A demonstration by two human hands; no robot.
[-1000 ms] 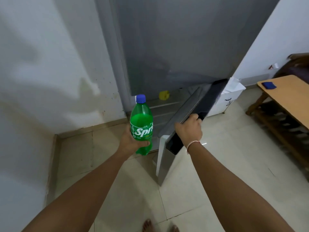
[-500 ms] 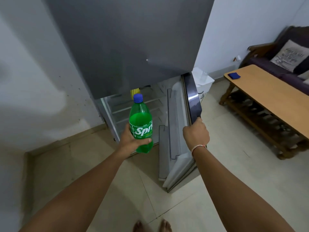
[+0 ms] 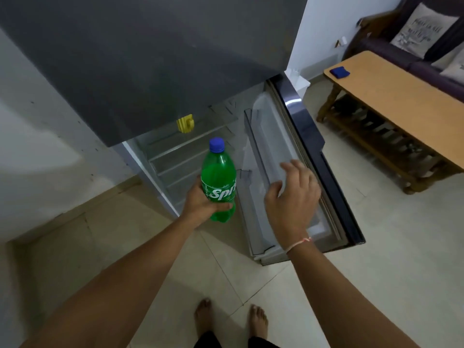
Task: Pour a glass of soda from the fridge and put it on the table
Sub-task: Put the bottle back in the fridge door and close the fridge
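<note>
Right hand (image 3: 292, 194) now off door (image 3: 311, 156).

One head-worn camera is looking steeply down and forward, standing close in front of the fridge (image 3: 155, 66), its open door (image 3: 313, 156) lying right of centre, bare feet (image 3: 204, 313) showing below.

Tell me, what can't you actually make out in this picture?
All head view:
- Fridge shelves: mostly hidden by the closed upper door.
- Yellow object: too small to identify.
- Cushion writing: blurred.
- Bottle label: partly covered by the left hand.
- A glass: none visible.
</note>
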